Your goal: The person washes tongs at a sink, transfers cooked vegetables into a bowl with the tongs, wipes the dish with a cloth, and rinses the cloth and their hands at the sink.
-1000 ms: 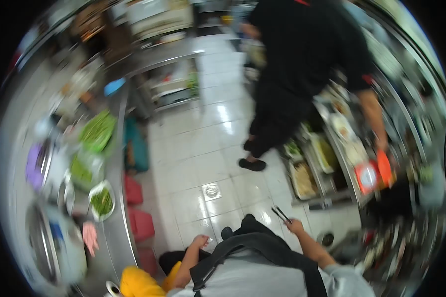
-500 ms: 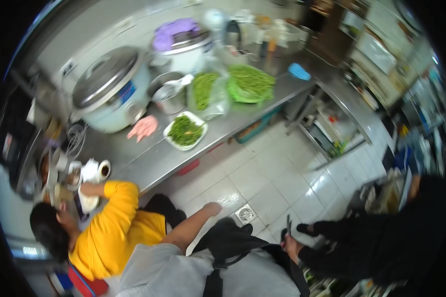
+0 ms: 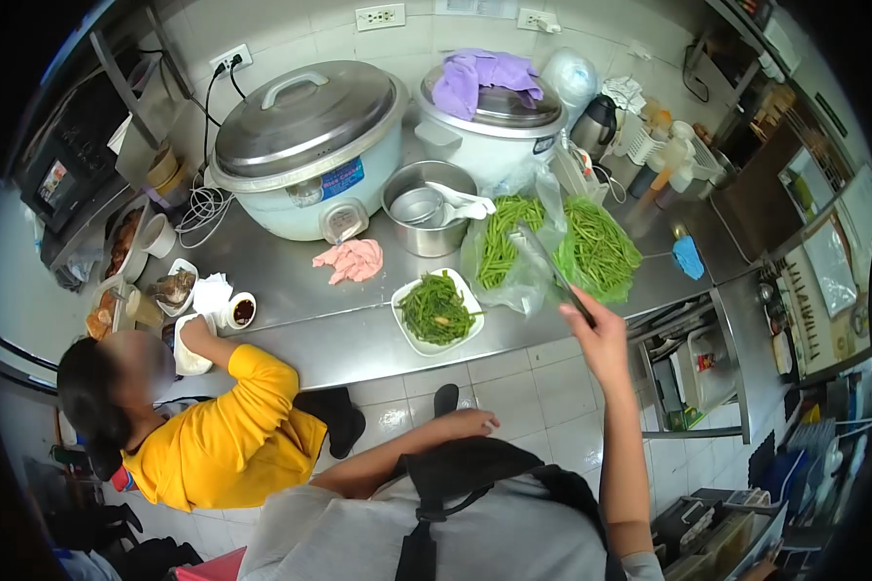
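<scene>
My right hand (image 3: pixel 599 334) grips metal tongs (image 3: pixel 554 271) by the dark handle end. The tips reach over a clear plastic bag of long green vegetable stalks (image 3: pixel 499 247) on the counter. Close beside them, more green stalks (image 3: pixel 596 247) lie on green plastic. Held low in front of my body is my left hand (image 3: pixel 467 424), loosely curled with fingers partly apart and nothing visible in it. A square white dish (image 3: pixel 404 336) with cooked-looking greens (image 3: pixel 438 310) stands near the counter edge, beyond my left hand and apart from it.
Behind the dish are a steel pot (image 3: pixel 426 242) with ladles, a large rice cooker (image 3: pixel 310 184) and another cooker (image 3: pixel 489 145) under a purple cloth. A pink cloth (image 3: pixel 349 261) lies nearby. At left, a person in yellow (image 3: pixel 223 431) reaches among small dishes. A blue cloth (image 3: pixel 688 259) lies right.
My view has turned toward the counter. My right hand with the tongs is over the stalks. The person in black at the right has left the view; my left hand remains low.
</scene>
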`<act>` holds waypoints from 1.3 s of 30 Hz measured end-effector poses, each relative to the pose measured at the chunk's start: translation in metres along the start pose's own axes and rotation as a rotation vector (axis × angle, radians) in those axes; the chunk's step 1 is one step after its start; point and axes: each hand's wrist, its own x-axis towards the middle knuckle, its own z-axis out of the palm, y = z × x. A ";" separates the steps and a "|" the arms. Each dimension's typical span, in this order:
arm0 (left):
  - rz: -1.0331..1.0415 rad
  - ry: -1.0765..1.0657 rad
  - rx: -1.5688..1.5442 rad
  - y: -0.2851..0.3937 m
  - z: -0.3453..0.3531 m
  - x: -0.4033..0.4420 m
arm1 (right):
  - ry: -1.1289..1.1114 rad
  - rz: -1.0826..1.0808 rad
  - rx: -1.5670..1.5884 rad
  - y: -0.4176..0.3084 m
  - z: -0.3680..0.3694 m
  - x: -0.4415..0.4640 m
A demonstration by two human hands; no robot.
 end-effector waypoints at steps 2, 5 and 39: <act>-0.012 0.037 0.010 0.023 -0.045 0.008 | -0.106 -0.060 -0.178 -0.034 0.019 0.036; 0.030 0.095 0.013 0.042 -0.101 0.026 | -0.193 -0.184 -0.381 -0.069 0.040 0.100; -0.271 1.323 0.945 0.088 -0.323 0.020 | -0.463 -0.940 -0.846 -0.038 0.117 0.294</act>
